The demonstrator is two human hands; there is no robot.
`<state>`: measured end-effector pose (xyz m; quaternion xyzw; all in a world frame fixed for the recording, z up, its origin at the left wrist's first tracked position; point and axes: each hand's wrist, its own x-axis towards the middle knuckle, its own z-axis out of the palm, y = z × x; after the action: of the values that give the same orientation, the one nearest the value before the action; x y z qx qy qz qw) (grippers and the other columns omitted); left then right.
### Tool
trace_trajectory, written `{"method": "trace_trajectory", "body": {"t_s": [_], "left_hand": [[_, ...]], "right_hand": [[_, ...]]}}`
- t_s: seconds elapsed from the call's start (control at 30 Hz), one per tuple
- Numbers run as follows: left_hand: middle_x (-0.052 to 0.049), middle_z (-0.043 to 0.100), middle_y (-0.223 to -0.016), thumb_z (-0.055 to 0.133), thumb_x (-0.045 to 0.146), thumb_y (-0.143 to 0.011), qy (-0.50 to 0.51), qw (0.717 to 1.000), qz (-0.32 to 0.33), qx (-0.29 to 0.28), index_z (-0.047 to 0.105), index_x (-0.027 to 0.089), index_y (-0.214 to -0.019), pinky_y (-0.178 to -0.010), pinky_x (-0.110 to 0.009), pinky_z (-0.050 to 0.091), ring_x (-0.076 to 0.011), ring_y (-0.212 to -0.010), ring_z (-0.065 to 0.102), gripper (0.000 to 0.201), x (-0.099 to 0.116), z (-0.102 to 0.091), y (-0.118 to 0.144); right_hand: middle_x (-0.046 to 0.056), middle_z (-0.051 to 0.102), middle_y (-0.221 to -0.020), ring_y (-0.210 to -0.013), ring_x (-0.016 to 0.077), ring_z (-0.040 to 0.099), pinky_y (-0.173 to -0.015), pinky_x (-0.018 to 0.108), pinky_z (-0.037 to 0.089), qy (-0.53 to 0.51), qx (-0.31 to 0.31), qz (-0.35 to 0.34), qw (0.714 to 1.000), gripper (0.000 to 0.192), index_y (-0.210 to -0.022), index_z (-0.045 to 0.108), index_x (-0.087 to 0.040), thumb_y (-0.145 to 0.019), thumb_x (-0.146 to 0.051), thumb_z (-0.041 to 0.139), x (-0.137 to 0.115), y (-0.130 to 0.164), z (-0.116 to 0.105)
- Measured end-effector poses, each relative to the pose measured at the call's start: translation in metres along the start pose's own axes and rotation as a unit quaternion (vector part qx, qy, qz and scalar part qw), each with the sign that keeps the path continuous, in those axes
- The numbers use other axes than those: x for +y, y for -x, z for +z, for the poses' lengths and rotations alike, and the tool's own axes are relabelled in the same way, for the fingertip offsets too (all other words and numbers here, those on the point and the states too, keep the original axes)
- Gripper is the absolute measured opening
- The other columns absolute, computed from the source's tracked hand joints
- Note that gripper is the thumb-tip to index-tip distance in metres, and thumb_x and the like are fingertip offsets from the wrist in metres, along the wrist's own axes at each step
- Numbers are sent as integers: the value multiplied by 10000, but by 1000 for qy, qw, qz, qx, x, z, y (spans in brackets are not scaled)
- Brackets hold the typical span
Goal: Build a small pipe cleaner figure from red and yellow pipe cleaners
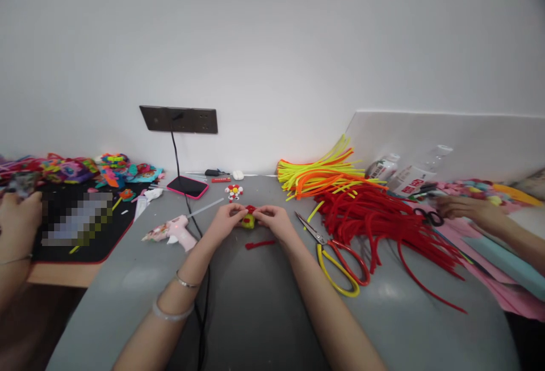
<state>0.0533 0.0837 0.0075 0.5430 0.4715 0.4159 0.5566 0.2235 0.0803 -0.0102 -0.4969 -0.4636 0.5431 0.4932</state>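
Observation:
Both my hands meet over the grey table (264, 303) on one small craft piece (248, 219) made of yellow and red fuzzy stems. My left hand (227, 219) pinches its left side, and my right hand (273, 221) pinches its right side. A short red stem piece (260, 244) lies on the table just below my hands. A pink glue gun (174, 230) rests to the left of my left hand, its black cord running along my left forearm. Scissors (336, 257) with yellow and red handles lie to the right of my right hand.
A heap of red stems (383, 229) and yellow-orange stems (319, 175) fills the right side. A pink-edged phone (187, 187) and small pom-poms (234, 191) lie behind my hands. Other people's hands work at far left (19, 217) and far right (464, 207).

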Motion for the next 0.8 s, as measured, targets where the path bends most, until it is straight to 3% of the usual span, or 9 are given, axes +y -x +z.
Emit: {"method": "trace_trajectory", "body": {"t_s": [0.13,0.3,0.43,0.8], "left_hand": [[-114,664,-1201,767,479,-653,63,997,35,17,680,146,-813,-783,-329,542,-214,-922,662,380,-1,6,0],[-73,727,-948,816,434,-603,121,992,22,22,709,133,-826,-789,-312,516,-184,-831,647,390,-3,10,-2],[-13,692,-722,827,404,-599,126,992,15,9,711,133,-769,-737,-262,477,-142,-709,610,340,-4,12,-1],[-48,728,-778,847,394,-571,182,983,-7,7,725,136,-767,-819,-312,496,-177,-773,651,345,-9,13,-2]], "right_hand": [[46,729,-760,-635,152,583,-589,258,441,-28,37,-44,998,273,-704,731,-162,-567,-391,790,-1,-3,-3],[27,703,-703,-577,119,514,-557,246,376,-68,34,-28,997,293,-727,742,-151,-561,-387,795,-3,-3,-4],[24,709,-719,-579,115,510,-572,248,376,-101,32,-23,994,269,-705,743,-156,-547,-366,802,-5,-1,0],[25,705,-728,-628,138,552,-613,256,417,-95,23,-31,995,299,-718,725,-167,-540,-394,805,-6,-1,0]]}}
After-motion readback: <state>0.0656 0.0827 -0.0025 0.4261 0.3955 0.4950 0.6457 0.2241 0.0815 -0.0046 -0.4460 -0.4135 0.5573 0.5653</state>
